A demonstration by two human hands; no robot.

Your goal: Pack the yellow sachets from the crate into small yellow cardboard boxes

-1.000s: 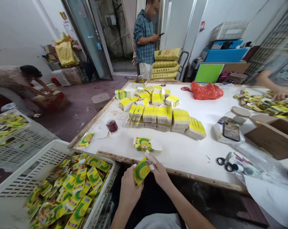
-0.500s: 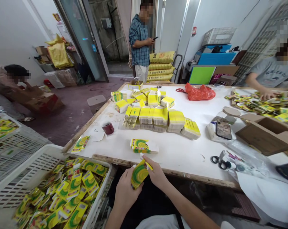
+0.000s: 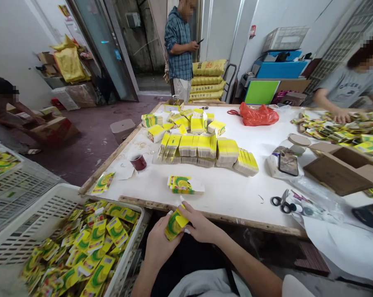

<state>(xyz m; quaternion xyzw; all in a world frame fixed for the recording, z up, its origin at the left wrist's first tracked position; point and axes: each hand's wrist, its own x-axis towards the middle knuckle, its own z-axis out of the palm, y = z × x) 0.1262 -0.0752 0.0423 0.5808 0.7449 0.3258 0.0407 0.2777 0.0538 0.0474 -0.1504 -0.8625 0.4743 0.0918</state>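
In front of my lap, just off the table edge, my left hand (image 3: 159,242) is wrapped round a small bunch of flat yellow-and-green printed packets (image 3: 175,225). My right hand (image 3: 199,222) grips the same bunch from the right, its fingers over the upper end. How many packets are in it I cannot tell. Just beyond my hands, a short pile of matching packets (image 3: 180,185) lies on the white table (image 3: 230,196). Lower left, a white plastic crate (image 3: 28,235) holds many loose packets (image 3: 96,235).
Stacked packets (image 3: 197,144) stand mid-table, with a dark red mug (image 3: 138,162) to their left. On the right are scissors (image 3: 284,202), a phone (image 3: 288,164), a cardboard box (image 3: 338,169) and a red bag (image 3: 259,114). A co-worker's hand (image 3: 341,115) touches a packet heap.
My right hand has closed in over the bunch, covering more of it, and both hands have shifted slightly left. The co-worker at the right has leaned and moved an arm.
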